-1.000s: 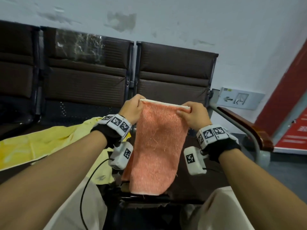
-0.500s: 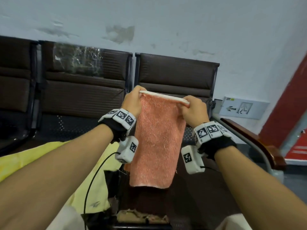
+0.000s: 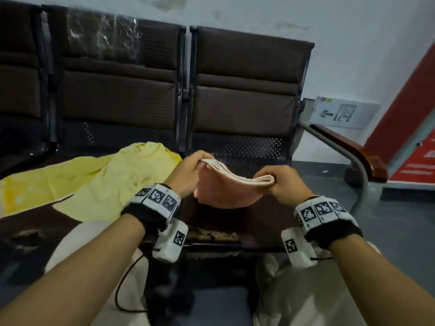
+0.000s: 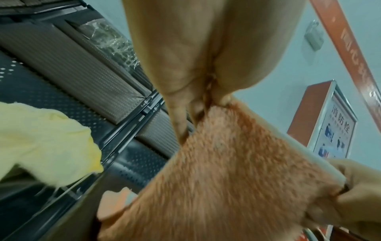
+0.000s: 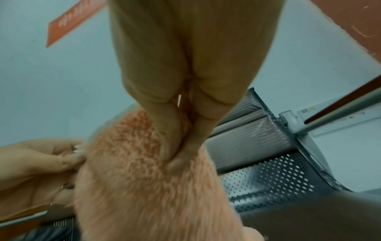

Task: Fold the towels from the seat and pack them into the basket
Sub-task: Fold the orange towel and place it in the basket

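While both hands pinch its top edge, the pink towel (image 3: 226, 194) has come down from where it hung long and flat at chest height half a second ago; it now sags as a short, doubled pouch just above the right seat (image 3: 235, 222), its white hem showing several stacked layers between the grips. The left hand (image 3: 188, 171) holds one end of that hem with thumb and fingers curled round it, and the right hand (image 3: 277, 178) clamps the other end the same way; the wrist views confirm fabric nipped between thumb and fingers (image 5: 177, 135) on each side. The change suggests a fold was just made and the towel is being lowered toward the seat, probably to be flattened or halved again. Left of that seat the yellow towel (image 3: 98, 180) lies spread and rumpled, not yet folded, so most of the task seems to remain. No basket shows in any view, so where the packing will happen cannot be told.
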Tool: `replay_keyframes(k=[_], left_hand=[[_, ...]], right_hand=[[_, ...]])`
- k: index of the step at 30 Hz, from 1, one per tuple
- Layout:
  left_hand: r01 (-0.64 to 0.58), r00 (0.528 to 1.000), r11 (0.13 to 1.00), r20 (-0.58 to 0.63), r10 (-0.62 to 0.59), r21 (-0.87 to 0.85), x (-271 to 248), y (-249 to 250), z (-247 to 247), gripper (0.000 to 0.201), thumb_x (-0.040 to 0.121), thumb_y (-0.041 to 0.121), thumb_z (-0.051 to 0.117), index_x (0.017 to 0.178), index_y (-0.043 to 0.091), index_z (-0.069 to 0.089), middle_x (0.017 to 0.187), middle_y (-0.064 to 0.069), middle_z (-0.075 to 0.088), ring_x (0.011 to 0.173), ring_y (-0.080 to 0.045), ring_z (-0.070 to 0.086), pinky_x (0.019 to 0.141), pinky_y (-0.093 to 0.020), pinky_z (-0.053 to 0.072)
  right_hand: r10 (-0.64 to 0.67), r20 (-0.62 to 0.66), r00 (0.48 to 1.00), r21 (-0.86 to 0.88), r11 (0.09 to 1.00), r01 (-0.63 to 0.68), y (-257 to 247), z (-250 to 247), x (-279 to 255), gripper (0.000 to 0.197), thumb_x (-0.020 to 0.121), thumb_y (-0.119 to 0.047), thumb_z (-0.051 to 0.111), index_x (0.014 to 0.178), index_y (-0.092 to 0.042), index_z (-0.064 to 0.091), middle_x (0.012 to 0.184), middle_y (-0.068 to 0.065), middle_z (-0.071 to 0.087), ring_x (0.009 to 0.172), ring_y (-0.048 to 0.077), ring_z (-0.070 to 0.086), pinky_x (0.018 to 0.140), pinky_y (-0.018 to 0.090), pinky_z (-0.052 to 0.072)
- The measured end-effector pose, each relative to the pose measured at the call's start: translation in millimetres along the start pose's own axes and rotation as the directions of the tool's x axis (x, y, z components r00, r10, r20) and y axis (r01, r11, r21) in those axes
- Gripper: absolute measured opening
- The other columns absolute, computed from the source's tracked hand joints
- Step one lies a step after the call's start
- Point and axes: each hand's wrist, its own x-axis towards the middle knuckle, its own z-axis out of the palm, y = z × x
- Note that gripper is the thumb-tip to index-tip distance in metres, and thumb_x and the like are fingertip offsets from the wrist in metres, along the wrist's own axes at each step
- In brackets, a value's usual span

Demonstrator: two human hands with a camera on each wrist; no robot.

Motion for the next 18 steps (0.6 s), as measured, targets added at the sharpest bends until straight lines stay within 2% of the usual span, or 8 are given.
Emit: replay_keyframes(k=[2,4,7,9,11,14,16,18], left_hand=[[0.046,0.988,0.999,0.144,-0.048,0.019,-24,-13,12,0.023,0.097,0.002,0.039,0.104,0.015,0.057,0.105,0.001,0.061,0.101,-0.01,0.055,0.083,-0.005,0.041],[0.096,0.948,0.993,0.298,-0.11,0.061,-40,-27,21,0.023,0.098,0.007,0.042,0.112,0.013,0.058,0.115,-0.001,0.061,0.11,-0.014,0.056,0.097,-0.021,0.044],[0.167,0.903,0.984,0.39,-0.179,0.065,-50,-41,28,0.028,0.097,0.013,0.046,0.123,0.012,0.057,0.124,-0.007,0.06,0.116,-0.018,0.057,0.102,-0.041,0.044],[0.189,0.915,0.981,0.355,-0.191,0.041,-46,-46,28,0.024,0.097,0.016,0.048,0.119,0.016,0.059,0.118,-0.006,0.064,0.112,-0.018,0.06,0.098,-0.04,0.047],[0.204,0.939,0.979,0.28,-0.197,0.005,-35,-52,25,0.018,0.097,0.018,0.048,0.108,0.026,0.06,0.109,0.001,0.066,0.103,-0.015,0.062,0.089,-0.03,0.05],[0.213,0.966,0.977,0.153,-0.211,0.001,-9,-61,23,0.014,0.097,0.024,0.049,0.106,0.027,0.059,0.105,0.006,0.065,0.098,-0.007,0.061,0.083,-0.021,0.048],[0.224,0.971,0.975,0.089,-0.222,-0.004,10,-70,25,0.014,0.096,0.024,0.051,0.107,0.024,0.059,0.107,0.002,0.065,0.099,-0.009,0.06,0.085,-0.026,0.049],[0.236,0.97,0.972,0.058,-0.236,0.004,27,-80,30,0.015,0.096,0.023,0.05,0.108,0.021,0.058,0.106,-0.002,0.064,0.098,-0.015,0.061,0.078,-0.029,0.052]], right_hand=[[0.05,0.143,0.988,-0.009,0.999,-0.05,13,8,-18,0.034,0.069,0.006,0.067,0.076,-0.026,0.071,0.073,-0.005,0.07,0.07,0.01,0.067,0.066,0.027,0.056],[0.097,0.268,0.959,0.014,0.994,-0.105,24,16,-28,0.037,0.071,0.01,0.058,0.072,-0.025,0.07,0.068,-0.001,0.069,0.062,0.017,0.068,0.056,0.034,0.058],[0.086,0.355,0.931,0.042,0.993,-0.108,37,27,-29,0.032,0.069,0.006,0.067,0.071,-0.026,0.069,0.068,-0.001,0.068,0.061,0.017,0.067,0.052,0.027,0.053],[0.081,0.321,0.944,0.046,0.994,-0.101,46,33,-20,0.026,0.068,-0.006,0.077,0.078,-0.029,0.068,0.077,-0.006,0.069,0.075,0.011,0.066,0.067,0.027,0.054],[0.126,0.264,0.956,0.088,0.984,-0.154,58,39,-7,0.023,0.072,-0.017,0.079,0.084,-0.031,0.066,0.085,-0.006,0.069,0.085,0.012,0.065,0.08,0.034,0.054],[0.171,0.172,0.97,0.157,0.967,-0.198,74,49,19,0.019,0.078,-0.021,0.076,0.09,-0.028,0.063,0.088,-0.004,0.067,0.086,0.015,0.064,0.083,0.039,0.054],[0.187,0.13,0.974,0.17,0.963,-0.208,83,56,38,0.019,0.079,-0.022,0.074,0.094,-0.025,0.063,0.089,-0.003,0.067,0.087,0.015,0.064,0.084,0.036,0.053],[0.209,0.122,0.97,0.163,0.96,-0.227,92,64,57,0.02,0.081,-0.022,0.073,0.097,-0.025,0.062,0.091,-0.004,0.066,0.091,0.016,0.064,0.083,0.033,0.051]])
